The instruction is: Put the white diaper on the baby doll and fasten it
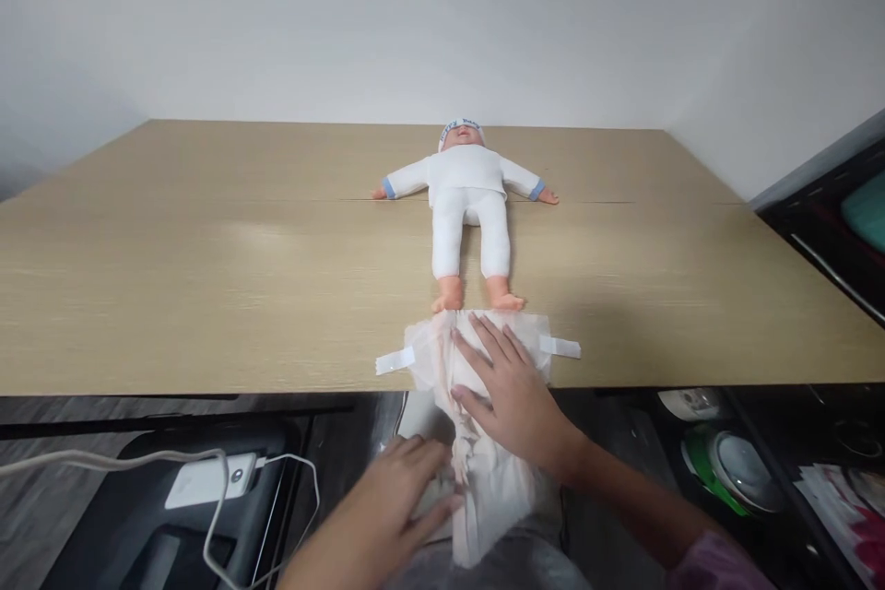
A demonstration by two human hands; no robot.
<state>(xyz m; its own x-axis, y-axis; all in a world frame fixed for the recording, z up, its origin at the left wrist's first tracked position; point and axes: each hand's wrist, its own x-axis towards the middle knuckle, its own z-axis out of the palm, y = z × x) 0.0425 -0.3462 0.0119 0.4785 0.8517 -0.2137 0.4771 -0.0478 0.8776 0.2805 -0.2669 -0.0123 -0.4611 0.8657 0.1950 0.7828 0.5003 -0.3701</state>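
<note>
A baby doll (468,203) in a white suit and cap lies on its back on the wooden table (207,277), arms spread, feet toward me. Just below its feet an unfolded white diaper (429,359) with two tape tabs hangs over the table's front edge. My right hand (508,392) lies flat on the diaper's upper part, fingers spread, open. My left hand (387,507) rests lower, below the table edge, fingers stretched against the diaper's hanging end.
A white charger with cables (207,479) lies on a dark surface at the lower left. Shelves on the right hold bowls (725,466) and packets (850,507). A white wall stands behind the table.
</note>
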